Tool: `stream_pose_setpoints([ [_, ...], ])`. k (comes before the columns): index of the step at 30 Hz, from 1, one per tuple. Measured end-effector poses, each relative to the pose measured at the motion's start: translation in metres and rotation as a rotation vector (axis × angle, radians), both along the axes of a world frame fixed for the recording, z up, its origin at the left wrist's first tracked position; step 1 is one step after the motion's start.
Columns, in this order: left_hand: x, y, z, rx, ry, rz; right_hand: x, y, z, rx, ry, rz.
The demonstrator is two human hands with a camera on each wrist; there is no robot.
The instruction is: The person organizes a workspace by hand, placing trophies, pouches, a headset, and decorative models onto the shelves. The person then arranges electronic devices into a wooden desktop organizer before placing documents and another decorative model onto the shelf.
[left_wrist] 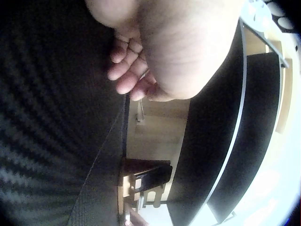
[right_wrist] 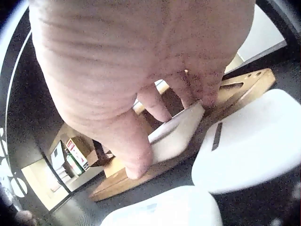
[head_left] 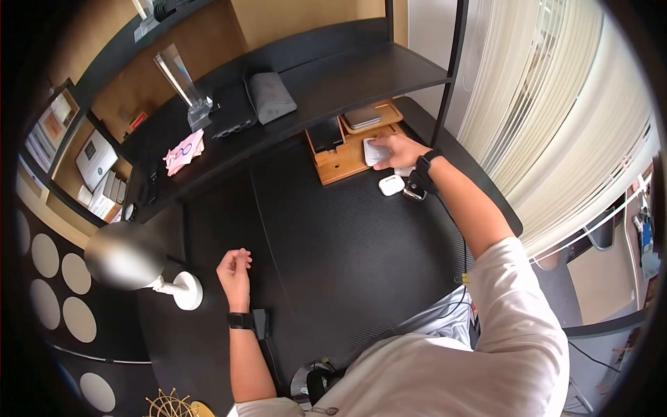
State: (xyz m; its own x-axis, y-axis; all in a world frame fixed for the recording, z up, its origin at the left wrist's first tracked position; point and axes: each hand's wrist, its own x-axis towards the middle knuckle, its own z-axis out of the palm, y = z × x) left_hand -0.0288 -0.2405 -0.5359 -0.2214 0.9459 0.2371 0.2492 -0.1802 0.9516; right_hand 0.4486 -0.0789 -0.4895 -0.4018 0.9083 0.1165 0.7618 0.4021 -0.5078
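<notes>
My right hand reaches over the wooden desk organizer and pinches a white rounded case by its edges. The thumb is on one side and the fingers on the other, with the case close over the wood. Two more white cases lie on the desk beside the organizer: an earbud case in front and another white case nearer the wrist. My left hand is at the left part of the desk, its fingers loosely curled around nothing.
A dark phone leans in the organizer. A wooden tray carries a stacked grey item. The black shelf overhangs the organizer. A white lamp stands at left, and a cable runs down from the right wrist.
</notes>
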Motion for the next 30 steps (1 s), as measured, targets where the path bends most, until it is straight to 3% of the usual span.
stream_pose_setpoints([
  [7, 0.0, 0.001, -0.002, -0.008, -0.011, -0.01, -0.033, 0.02, -0.002, 0.148, -0.252, 0.07],
  [11, -0.001, 0.002, -0.005, 0.009, -0.02, -0.008, -0.049, 0.013, -0.008, 0.176, -0.282, 0.0],
  [15, -0.002, 0.001, -0.003, -0.011, -0.022, -0.008, -0.043, 0.016, -0.01, 0.029, 0.006, -0.097],
  [18, -0.002, 0.001, -0.004, 0.015, -0.023, -0.006, -0.034, 0.014, -0.021, 0.129, 0.034, -0.075],
  [19, -0.003, 0.001, -0.005, 0.007, -0.031, -0.004, -0.026, 0.009, -0.017, 0.121, 0.027, -0.073],
  [21, -0.003, 0.001, -0.004, 0.004, 0.0, 0.002, -0.005, -0.006, 0.011, 0.119, 0.005, 0.116],
  [25, -0.003, 0.002, -0.005, 0.016, 0.025, -0.006, 0.039, -0.035, 0.041, 0.06, -0.155, -0.105],
  [30, -0.002, 0.003, -0.004, -0.012, 0.03, 0.006, 0.041, -0.071, 0.036, 0.03, -0.108, -0.099],
])
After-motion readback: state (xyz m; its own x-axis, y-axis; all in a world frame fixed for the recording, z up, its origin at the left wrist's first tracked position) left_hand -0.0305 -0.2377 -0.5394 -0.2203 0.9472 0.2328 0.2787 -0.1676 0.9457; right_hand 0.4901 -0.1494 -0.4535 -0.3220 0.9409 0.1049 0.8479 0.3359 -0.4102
